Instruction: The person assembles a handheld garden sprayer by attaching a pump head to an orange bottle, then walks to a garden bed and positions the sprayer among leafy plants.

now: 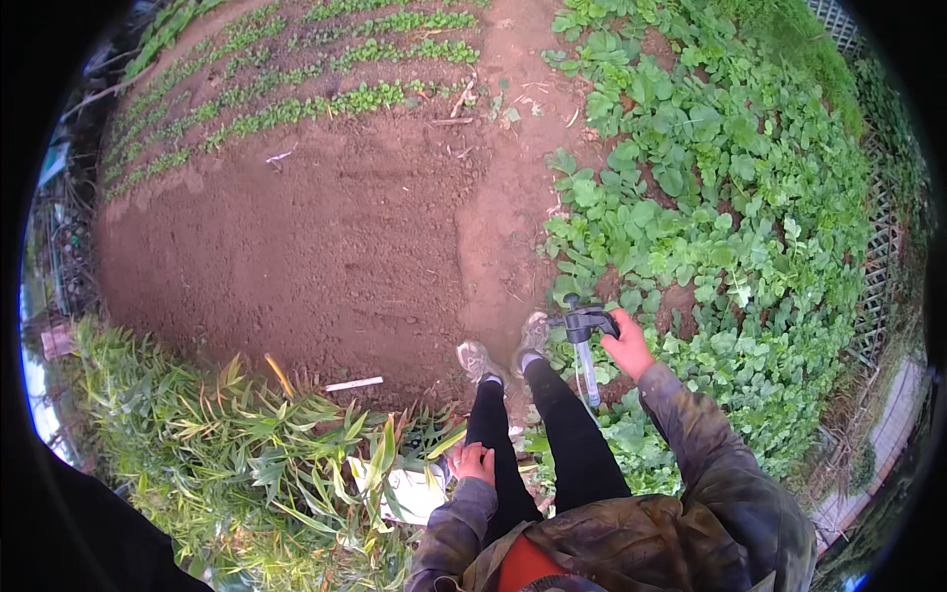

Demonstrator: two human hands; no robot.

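Observation:
My right hand [629, 345] grips the black handle of a pump sprayer head [583, 323]. From the head a clear pump barrel [587, 374] hangs down, with a thin pale tube beside it; no bottle shows around them. It hangs beside my right leg, at the edge of the leafy green plants [688, 222]. My left hand [472, 462], with a ring on one finger, is low against my left leg, fingers loosely bent. Whether anything is inside them cannot be made out. Just left of it lies a white object [414, 494], partly hidden by long leaves.
Bare tilled soil [296, 251] spreads ahead to the left, with seedling rows [311, 107] beyond. A dirt path [503, 244] runs forward from my shoes [477, 360]. Long-leaved plants [244, 429] grow at the lower left, near a white strip [354, 384]. Lattice fencing [880, 251] borders the right.

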